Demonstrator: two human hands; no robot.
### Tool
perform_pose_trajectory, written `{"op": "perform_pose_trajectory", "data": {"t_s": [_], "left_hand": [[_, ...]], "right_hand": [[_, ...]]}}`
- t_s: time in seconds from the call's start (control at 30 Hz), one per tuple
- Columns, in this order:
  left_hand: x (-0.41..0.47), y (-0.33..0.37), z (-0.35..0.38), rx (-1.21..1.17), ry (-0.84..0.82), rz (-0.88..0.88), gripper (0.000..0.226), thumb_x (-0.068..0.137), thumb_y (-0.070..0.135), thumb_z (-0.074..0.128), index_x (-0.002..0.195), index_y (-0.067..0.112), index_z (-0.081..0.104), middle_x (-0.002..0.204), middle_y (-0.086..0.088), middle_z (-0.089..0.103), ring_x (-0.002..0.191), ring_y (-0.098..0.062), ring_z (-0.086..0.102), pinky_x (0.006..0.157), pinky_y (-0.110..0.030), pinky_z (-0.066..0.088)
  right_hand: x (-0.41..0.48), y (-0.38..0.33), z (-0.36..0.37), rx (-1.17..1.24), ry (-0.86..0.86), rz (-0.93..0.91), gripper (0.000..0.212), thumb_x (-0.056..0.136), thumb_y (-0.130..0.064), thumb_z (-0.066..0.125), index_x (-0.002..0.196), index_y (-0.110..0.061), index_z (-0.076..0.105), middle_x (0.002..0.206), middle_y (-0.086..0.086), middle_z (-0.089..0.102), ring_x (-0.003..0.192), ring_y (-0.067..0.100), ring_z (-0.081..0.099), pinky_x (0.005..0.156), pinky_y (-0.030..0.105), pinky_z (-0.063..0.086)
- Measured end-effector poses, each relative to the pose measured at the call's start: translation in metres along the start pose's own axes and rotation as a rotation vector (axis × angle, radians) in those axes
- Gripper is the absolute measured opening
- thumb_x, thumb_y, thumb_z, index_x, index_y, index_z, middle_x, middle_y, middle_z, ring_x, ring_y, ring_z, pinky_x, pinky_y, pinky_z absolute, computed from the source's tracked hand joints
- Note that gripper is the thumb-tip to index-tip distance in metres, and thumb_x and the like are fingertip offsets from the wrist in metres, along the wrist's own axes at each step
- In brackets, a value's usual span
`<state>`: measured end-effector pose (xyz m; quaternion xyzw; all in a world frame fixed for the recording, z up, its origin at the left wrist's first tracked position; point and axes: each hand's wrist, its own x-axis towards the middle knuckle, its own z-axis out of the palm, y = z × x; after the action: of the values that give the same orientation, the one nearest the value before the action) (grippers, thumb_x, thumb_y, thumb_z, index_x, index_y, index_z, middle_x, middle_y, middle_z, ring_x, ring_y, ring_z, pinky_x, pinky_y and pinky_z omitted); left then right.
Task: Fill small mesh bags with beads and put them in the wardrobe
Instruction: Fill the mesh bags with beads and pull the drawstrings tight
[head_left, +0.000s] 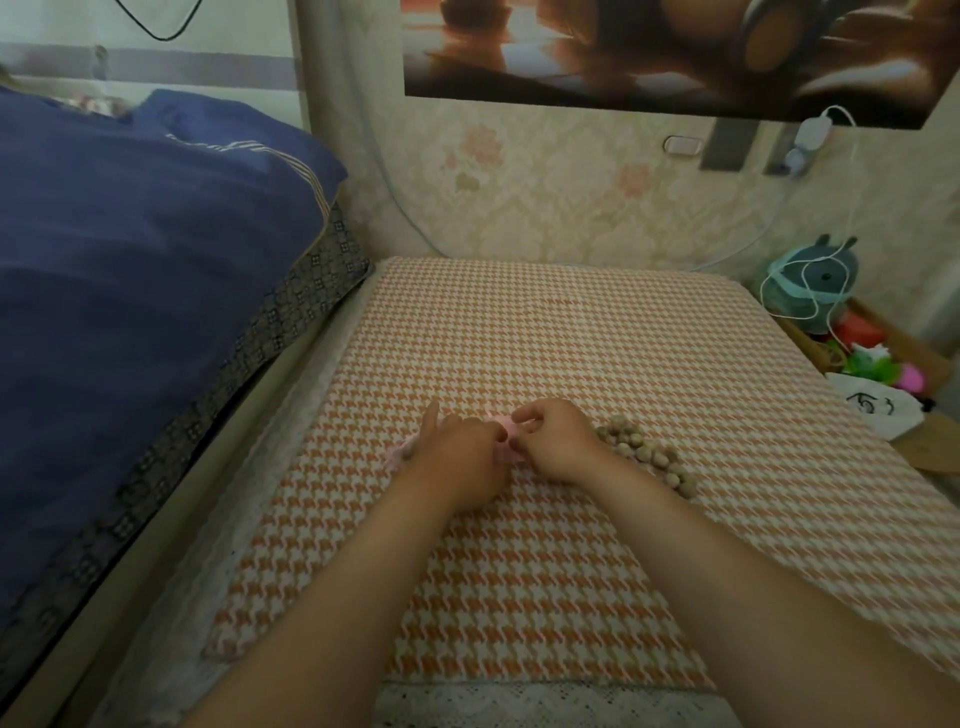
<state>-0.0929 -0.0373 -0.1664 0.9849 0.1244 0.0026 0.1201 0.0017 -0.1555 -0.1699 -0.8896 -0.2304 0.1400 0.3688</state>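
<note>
A small pink mesh bag (503, 427) lies on the orange-and-white houndstooth cushion (545, 332), mostly hidden under my fingers. My left hand (457, 447) and my right hand (553, 439) both pinch it from either side, fingertips almost touching. More pink mesh (400, 453) pokes out to the left of my left hand. A heap of round tan beads (644, 452) sits on the cushion just right of my right wrist, partly hidden by it.
A bed with a dark blue quilt (145, 270) rises along the left. A papered wall stands behind the cushion. At the right, a box holds a teal plush toy (813, 280), colourful toys (878, 364) and a white bag (872, 402), with a white cable trailing down.
</note>
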Motion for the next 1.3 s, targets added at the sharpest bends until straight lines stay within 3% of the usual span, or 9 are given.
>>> {"op": "perform_pose_trajectory", "data": {"t_s": [0.17,0.37,0.53,0.63,0.8,0.93,1.03,1.17,1.3], "left_hand": [[-0.001,0.000,-0.003,-0.153,0.231,0.028,0.055,0.086,0.041,0.060,0.137,0.029,0.046,0.137,0.004,0.056,0.127,-0.021,0.047,0.110,-0.037,0.029],[-0.008,0.028,-0.001,-0.245,0.132,0.142,0.087,0.074,0.056,0.072,0.148,0.031,0.033,0.143,0.001,0.052,0.128,-0.024,0.052,0.101,-0.040,0.044],[-0.005,0.060,0.006,-0.245,0.081,0.187,0.068,0.082,0.046,0.070,0.142,0.031,0.043,0.133,0.002,0.060,0.116,-0.022,0.059,0.091,-0.036,0.049],[-0.004,0.076,0.012,-0.288,0.040,0.182,0.040,0.088,0.037,0.058,0.127,0.031,0.052,0.118,0.002,0.066,0.105,-0.023,0.063,0.084,-0.041,0.053],[0.000,0.091,0.021,-0.284,-0.012,0.202,0.046,0.085,0.035,0.061,0.129,0.031,0.049,0.118,-0.001,0.067,0.104,-0.024,0.064,0.072,-0.026,0.039],[0.007,0.098,0.022,-0.310,-0.091,0.159,0.058,0.084,0.039,0.068,0.136,0.028,0.046,0.122,-0.001,0.065,0.102,-0.020,0.062,0.074,-0.029,0.043],[0.011,0.104,0.020,-0.213,-0.133,0.200,0.059,0.086,0.033,0.067,0.141,0.031,0.047,0.135,0.000,0.059,0.118,-0.021,0.057,0.093,-0.034,0.048],[0.015,0.107,0.014,-0.030,-0.145,0.233,0.070,0.083,0.039,0.066,0.146,0.041,0.038,0.147,0.002,0.048,0.136,-0.027,0.040,0.111,-0.047,0.030],[0.011,0.098,0.007,0.199,-0.140,0.175,0.079,0.088,0.047,0.061,0.154,0.039,0.018,0.153,-0.006,0.036,0.141,-0.031,0.031,0.115,-0.050,0.024]], "right_hand": [[-0.014,0.001,-0.021,0.056,0.020,-0.043,0.019,0.087,-0.013,0.074,0.077,-0.029,0.076,0.077,-0.008,0.073,0.072,0.011,0.071,0.069,0.026,0.059],[-0.041,0.009,-0.047,0.080,-0.018,-0.023,0.019,0.092,-0.017,0.066,0.078,-0.028,0.071,0.065,0.006,0.074,0.042,0.016,0.065,0.042,0.023,0.049],[-0.055,0.026,-0.066,0.064,-0.085,0.028,0.015,0.093,-0.022,0.057,0.084,-0.024,0.069,0.073,0.011,0.077,0.048,0.020,0.070,0.044,0.022,0.048],[-0.060,0.036,-0.074,0.046,-0.173,0.023,0.017,0.097,-0.021,0.052,0.087,-0.016,0.064,0.087,0.013,0.077,0.060,0.029,0.074,0.054,0.037,0.058],[-0.066,0.052,-0.084,-0.003,-0.227,0.040,0.019,0.098,-0.019,0.050,0.100,-0.021,0.068,0.087,0.012,0.074,0.048,0.018,0.069,0.041,0.021,0.046],[-0.068,0.065,-0.101,0.040,-0.203,0.019,0.020,0.096,-0.013,0.056,0.103,-0.024,0.071,0.100,0.002,0.072,0.051,0.019,0.072,0.042,0.020,0.048],[-0.067,0.080,-0.117,0.024,-0.019,-0.011,0.020,0.098,-0.019,0.061,0.089,-0.035,0.070,0.092,-0.008,0.074,0.059,0.017,0.072,0.057,0.031,0.059],[-0.064,0.103,-0.132,-0.111,0.131,-0.074,0.022,0.097,-0.019,0.063,0.091,-0.040,0.069,0.090,-0.023,0.065,0.084,-0.002,0.063,0.066,0.015,0.046],[-0.061,0.112,-0.134,-0.211,0.101,-0.085,0.022,0.095,-0.018,0.064,0.100,-0.036,0.076,0.099,-0.022,0.063,0.093,0.002,0.060,0.078,0.023,0.050]]}}
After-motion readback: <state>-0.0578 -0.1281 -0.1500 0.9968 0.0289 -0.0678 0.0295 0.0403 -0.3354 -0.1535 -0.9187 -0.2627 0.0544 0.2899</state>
